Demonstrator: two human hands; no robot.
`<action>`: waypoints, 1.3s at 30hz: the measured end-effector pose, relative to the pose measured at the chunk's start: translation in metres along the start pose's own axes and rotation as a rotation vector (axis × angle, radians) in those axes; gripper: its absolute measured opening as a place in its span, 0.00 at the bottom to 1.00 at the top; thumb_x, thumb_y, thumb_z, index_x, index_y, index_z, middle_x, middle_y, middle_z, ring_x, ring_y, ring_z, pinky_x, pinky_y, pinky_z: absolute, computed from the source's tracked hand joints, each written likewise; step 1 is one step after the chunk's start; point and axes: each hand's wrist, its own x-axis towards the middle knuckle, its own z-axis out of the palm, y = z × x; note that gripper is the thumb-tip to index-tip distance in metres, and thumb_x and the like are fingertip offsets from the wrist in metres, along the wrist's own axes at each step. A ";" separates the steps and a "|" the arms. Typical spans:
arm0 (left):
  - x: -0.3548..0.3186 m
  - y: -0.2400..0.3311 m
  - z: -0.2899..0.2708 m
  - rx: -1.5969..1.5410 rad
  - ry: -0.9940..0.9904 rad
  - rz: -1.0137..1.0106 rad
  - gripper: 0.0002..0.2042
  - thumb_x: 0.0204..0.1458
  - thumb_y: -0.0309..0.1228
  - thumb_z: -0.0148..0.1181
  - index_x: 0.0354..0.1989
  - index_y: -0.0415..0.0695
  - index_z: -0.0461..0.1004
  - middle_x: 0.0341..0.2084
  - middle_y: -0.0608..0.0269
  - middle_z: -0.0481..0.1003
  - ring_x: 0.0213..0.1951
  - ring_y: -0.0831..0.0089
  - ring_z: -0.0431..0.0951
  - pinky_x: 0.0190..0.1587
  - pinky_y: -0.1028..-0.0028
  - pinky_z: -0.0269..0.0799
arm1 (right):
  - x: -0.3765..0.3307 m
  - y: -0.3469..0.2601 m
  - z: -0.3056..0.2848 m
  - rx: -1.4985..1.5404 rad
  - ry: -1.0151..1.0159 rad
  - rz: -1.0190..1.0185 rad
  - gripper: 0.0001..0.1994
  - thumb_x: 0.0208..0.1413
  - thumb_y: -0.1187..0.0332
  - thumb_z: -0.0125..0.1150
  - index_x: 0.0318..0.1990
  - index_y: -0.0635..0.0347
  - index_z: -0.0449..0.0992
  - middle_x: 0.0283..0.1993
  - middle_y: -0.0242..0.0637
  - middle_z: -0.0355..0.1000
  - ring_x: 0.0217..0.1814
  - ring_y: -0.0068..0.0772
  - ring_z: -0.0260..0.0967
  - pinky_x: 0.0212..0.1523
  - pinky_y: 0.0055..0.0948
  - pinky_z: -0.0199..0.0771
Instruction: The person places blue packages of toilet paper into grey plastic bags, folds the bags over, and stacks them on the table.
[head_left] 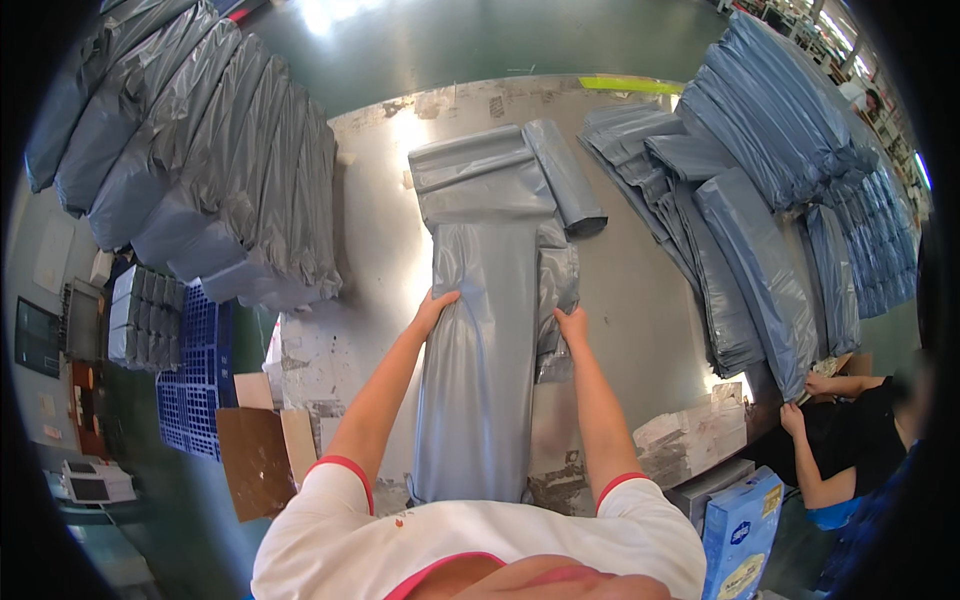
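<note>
This is a packing area in a factory or warehouse. A big worn metal table (640, 330) stands on a green painted floor (480, 40) and carries stacks of grey plastic bags (760, 270). More filled grey bags (200, 150) are piled at the left, above blue plastic crates (195, 370) and sheets of cardboard (255, 455). A second worker (850, 430) sits at the table's right corner.
</note>
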 end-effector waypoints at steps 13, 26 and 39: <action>-0.199 -0.180 -0.015 0.699 0.465 0.211 0.19 0.49 0.38 0.36 0.46 0.39 0.58 0.44 0.53 0.59 0.48 0.64 0.57 0.51 0.69 0.49 | -0.276 0.014 -0.027 0.662 -0.233 0.131 0.22 0.50 0.54 0.39 0.46 0.63 0.57 0.46 0.42 0.56 0.48 0.34 0.53 0.49 0.29 0.51; -0.267 0.003 -0.009 -0.320 0.137 0.145 0.27 0.43 0.41 0.47 0.50 0.39 0.53 0.38 0.59 0.64 0.37 0.74 0.66 0.38 0.78 0.63 | -0.284 -0.136 -0.044 1.131 -0.581 0.389 0.17 0.45 0.60 0.49 0.37 0.65 0.64 0.28 0.36 0.66 0.26 0.25 0.65 0.26 0.22 0.67; -0.101 0.083 -0.160 0.183 0.540 0.562 0.17 0.41 0.29 0.49 0.42 0.38 0.63 0.40 0.57 0.65 0.44 0.71 0.63 0.46 0.76 0.57 | -0.065 -0.255 0.137 0.186 -0.781 -0.292 0.40 0.40 0.49 0.52 0.54 0.65 0.43 0.56 0.48 0.43 0.58 0.41 0.41 0.55 0.31 0.42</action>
